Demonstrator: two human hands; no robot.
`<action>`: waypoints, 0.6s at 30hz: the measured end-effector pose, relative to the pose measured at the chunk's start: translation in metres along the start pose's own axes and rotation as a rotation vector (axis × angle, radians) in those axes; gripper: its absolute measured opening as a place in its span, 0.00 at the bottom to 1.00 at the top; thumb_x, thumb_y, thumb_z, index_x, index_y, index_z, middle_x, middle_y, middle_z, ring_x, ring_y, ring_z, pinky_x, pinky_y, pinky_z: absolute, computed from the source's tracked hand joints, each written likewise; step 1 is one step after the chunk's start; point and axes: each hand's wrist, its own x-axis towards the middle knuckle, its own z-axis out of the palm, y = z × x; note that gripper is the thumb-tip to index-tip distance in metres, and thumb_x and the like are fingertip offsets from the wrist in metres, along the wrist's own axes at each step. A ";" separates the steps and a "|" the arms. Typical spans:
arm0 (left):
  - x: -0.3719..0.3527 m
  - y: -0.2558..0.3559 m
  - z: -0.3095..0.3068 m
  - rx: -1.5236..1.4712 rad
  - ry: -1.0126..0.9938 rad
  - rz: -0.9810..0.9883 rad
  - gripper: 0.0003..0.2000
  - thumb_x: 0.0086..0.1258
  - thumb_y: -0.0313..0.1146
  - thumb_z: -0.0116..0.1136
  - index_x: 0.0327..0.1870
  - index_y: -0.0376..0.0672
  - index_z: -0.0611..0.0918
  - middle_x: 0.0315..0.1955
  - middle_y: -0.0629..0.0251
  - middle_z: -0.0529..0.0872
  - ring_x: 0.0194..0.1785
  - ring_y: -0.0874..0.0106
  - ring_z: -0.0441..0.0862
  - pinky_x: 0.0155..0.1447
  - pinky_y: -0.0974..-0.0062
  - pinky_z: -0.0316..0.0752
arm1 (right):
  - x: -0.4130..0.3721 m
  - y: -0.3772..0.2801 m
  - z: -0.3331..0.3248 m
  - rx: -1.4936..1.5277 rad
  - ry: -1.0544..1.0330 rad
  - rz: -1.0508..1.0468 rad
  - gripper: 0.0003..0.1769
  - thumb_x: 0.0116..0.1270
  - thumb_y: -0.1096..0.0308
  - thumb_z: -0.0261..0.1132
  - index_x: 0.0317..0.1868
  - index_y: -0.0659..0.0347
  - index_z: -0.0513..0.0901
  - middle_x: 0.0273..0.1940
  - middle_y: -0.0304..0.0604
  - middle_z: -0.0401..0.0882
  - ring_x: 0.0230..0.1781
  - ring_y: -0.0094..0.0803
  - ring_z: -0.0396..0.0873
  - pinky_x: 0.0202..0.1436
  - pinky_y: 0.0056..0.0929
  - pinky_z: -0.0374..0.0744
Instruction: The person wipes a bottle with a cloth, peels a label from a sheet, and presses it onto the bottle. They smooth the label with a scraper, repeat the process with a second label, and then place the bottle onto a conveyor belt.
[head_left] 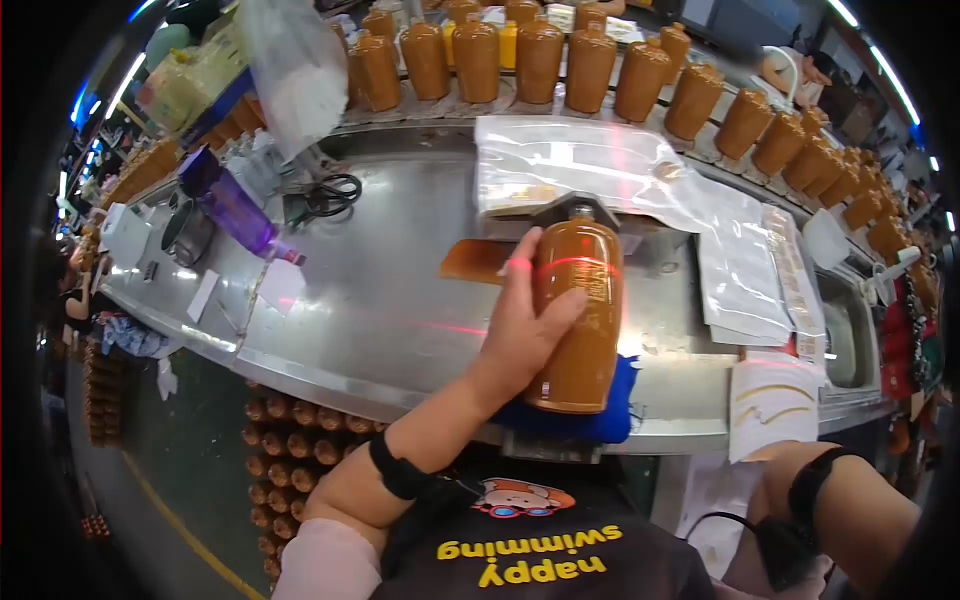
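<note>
My left hand [525,335] is wrapped round a glossy brown bottle [590,345], thumb across its front and fingers along its left side. The bottle lies with its neck away from me, against a dark angled holder [545,212]. Raised lettering shows on its face, and a red laser line crosses its shoulder. Under its base is a blue cloth [625,395] at the bench's front edge. Flat on the bench, left of the holder, is a brown strip [468,261]. My right arm bends away at the lower right, its hand out of view.
Several brown bottles [538,60] line the back of the steel bench [390,260]. Plastic-covered sheets [745,265] and a gold-striped sheet [775,405] lie right, near a sink [855,340]. Left are a purple bottle [228,205] and coiled black cable [335,195]. More bottles [295,445] stand below.
</note>
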 end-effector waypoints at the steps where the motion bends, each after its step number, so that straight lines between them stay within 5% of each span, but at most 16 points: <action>1: -0.002 -0.001 0.004 -0.049 0.003 -0.022 0.39 0.71 0.38 0.60 0.75 0.31 0.52 0.66 0.47 0.66 0.69 0.63 0.68 0.72 0.67 0.63 | 0.003 -0.007 -0.004 0.023 0.053 -0.020 0.21 0.66 0.72 0.62 0.58 0.69 0.72 0.52 0.53 0.71 0.50 0.41 0.72 0.50 0.34 0.75; 4: -0.004 0.004 0.004 -0.017 -0.007 -0.027 0.39 0.70 0.37 0.60 0.76 0.32 0.52 0.67 0.49 0.65 0.69 0.65 0.68 0.71 0.68 0.64 | -0.003 0.003 -0.006 0.078 0.360 0.009 0.20 0.66 0.70 0.62 0.57 0.69 0.71 0.49 0.53 0.71 0.48 0.40 0.72 0.50 0.35 0.75; 5: -0.004 0.005 0.006 -0.053 -0.011 -0.029 0.39 0.70 0.38 0.60 0.76 0.32 0.52 0.68 0.50 0.65 0.69 0.65 0.67 0.71 0.68 0.64 | -0.016 0.025 -0.003 0.060 0.475 0.137 0.20 0.67 0.70 0.63 0.56 0.69 0.71 0.48 0.52 0.71 0.48 0.40 0.72 0.50 0.36 0.75; 6: -0.003 0.004 0.006 -0.043 -0.022 -0.018 0.39 0.71 0.38 0.60 0.76 0.32 0.51 0.68 0.50 0.65 0.69 0.65 0.67 0.71 0.68 0.64 | -0.048 0.055 0.003 -0.085 0.553 0.412 0.16 0.65 0.72 0.62 0.52 0.69 0.74 0.38 0.49 0.75 0.37 0.35 0.75 0.40 0.31 0.77; 8: -0.003 0.001 0.003 -0.012 -0.037 -0.011 0.39 0.71 0.38 0.59 0.76 0.32 0.51 0.68 0.50 0.64 0.69 0.65 0.67 0.72 0.68 0.64 | -0.062 0.116 0.023 -0.173 0.376 0.811 0.15 0.63 0.73 0.66 0.50 0.65 0.77 0.35 0.47 0.79 0.34 0.33 0.79 0.38 0.30 0.78; 10: -0.006 0.005 0.003 -0.009 -0.044 -0.021 0.39 0.72 0.38 0.58 0.76 0.32 0.51 0.68 0.50 0.64 0.69 0.65 0.66 0.71 0.68 0.64 | -0.072 0.158 0.044 -0.201 0.047 0.979 0.15 0.60 0.74 0.69 0.48 0.62 0.80 0.32 0.45 0.83 0.31 0.32 0.82 0.36 0.30 0.79; 11: -0.006 0.007 0.004 -0.010 -0.042 -0.023 0.39 0.72 0.38 0.58 0.76 0.32 0.50 0.68 0.50 0.64 0.69 0.65 0.66 0.71 0.68 0.64 | -0.070 0.171 0.049 -0.275 -0.108 0.831 0.14 0.61 0.72 0.69 0.47 0.63 0.80 0.32 0.46 0.83 0.32 0.34 0.83 0.37 0.30 0.79; 14: -0.006 0.007 0.003 -0.010 -0.068 -0.009 0.39 0.74 0.39 0.57 0.77 0.33 0.49 0.69 0.50 0.64 0.70 0.66 0.65 0.71 0.69 0.64 | -0.081 0.207 0.053 -0.248 -0.121 0.734 0.12 0.61 0.70 0.70 0.45 0.63 0.81 0.34 0.49 0.84 0.31 0.39 0.83 0.39 0.32 0.80; 17: -0.007 0.003 0.000 -0.017 -0.091 0.001 0.38 0.75 0.40 0.56 0.77 0.34 0.49 0.69 0.51 0.63 0.70 0.67 0.65 0.71 0.70 0.63 | -0.064 0.213 0.046 -0.616 -0.072 0.923 0.15 0.60 0.64 0.71 0.44 0.63 0.80 0.32 0.53 0.84 0.34 0.45 0.84 0.41 0.37 0.81; 18: -0.007 0.003 -0.001 -0.026 -0.098 -0.001 0.38 0.76 0.40 0.55 0.77 0.34 0.48 0.69 0.51 0.63 0.70 0.67 0.64 0.72 0.70 0.62 | -0.062 0.210 0.049 -0.425 -0.126 0.870 0.15 0.60 0.65 0.71 0.44 0.63 0.80 0.33 0.52 0.84 0.36 0.47 0.84 0.42 0.37 0.81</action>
